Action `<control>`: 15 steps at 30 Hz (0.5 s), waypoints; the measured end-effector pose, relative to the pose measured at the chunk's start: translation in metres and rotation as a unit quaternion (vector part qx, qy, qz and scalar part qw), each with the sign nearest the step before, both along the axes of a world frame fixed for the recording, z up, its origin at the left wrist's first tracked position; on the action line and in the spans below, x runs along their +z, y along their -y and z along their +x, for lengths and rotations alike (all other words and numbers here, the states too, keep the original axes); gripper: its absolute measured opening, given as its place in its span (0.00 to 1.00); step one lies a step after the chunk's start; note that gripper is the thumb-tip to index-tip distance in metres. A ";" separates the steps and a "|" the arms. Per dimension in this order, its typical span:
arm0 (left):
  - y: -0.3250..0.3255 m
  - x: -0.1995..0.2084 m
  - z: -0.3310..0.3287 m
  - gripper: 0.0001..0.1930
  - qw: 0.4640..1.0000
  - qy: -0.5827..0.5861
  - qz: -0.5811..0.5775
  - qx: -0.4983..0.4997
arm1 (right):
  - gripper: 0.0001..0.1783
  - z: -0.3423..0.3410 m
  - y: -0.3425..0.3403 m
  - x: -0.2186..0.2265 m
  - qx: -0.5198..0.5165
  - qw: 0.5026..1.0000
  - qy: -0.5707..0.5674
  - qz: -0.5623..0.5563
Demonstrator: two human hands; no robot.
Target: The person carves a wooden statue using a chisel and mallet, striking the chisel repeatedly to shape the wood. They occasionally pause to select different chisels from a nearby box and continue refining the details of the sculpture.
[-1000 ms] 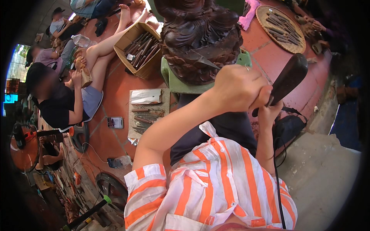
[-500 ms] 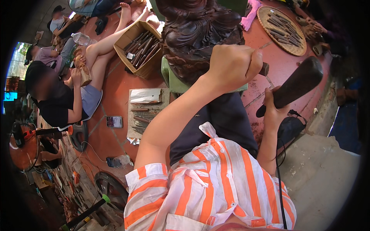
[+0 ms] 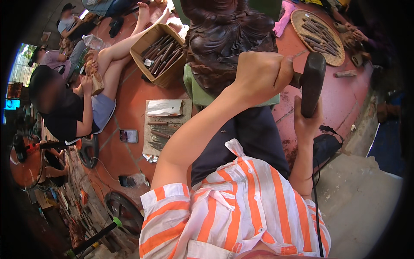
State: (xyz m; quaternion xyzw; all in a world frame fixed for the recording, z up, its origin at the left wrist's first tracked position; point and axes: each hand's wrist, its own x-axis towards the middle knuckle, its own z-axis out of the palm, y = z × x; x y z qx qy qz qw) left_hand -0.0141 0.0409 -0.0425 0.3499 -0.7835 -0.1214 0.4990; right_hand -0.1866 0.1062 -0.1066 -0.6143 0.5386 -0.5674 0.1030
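A dark brown carved wooden statue [image 3: 230,36] with flowing folds stands in front of me on a green stool [image 3: 189,86]. My left hand [image 3: 261,77] is closed in a fist around a wood-carving chisel [image 3: 296,80], held against the statue's near right side. Only the end of its handle shows; the blade is hidden behind my fist. In my right hand [image 3: 308,118] is a dark wooden mallet [image 3: 314,82], wrapped by the fingers. The mallet's face is at the chisel handle's butt and appears to touch it.
Left of the stool, a cardboard box [image 3: 142,45] holds many chisels. More tools lie on a board [image 3: 151,138] beside a phone [image 3: 128,136]. A round woven tray [image 3: 297,21] of chisels sits far right. A person [image 3: 64,103] at left holds a small carving [image 3: 97,82].
The mallet has swung left and turned more upright, coming up to the chisel's end. My left hand keeps its grip in nearly the same place. The view has shifted slightly.
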 end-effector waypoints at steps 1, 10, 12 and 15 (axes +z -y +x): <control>0.000 -0.001 0.001 0.19 1.000 0.003 -0.001 0.004 | 0.07 0.002 -0.002 0.001 -0.022 0.999 0.029 0.019; 0.002 0.000 0.001 0.20 1.000 0.007 -0.018 0.011 | 0.07 0.007 -0.005 -0.004 -0.013 0.989 0.143 0.021; 0.001 -0.002 0.001 0.20 1.000 0.001 -0.005 0.015 | 0.07 0.011 -0.006 0.001 0.028 0.974 0.223 0.028; 0.004 0.001 0.000 0.20 1.000 -0.011 -0.005 0.020 | 0.08 0.015 -0.005 0.008 0.017 0.978 0.196 0.065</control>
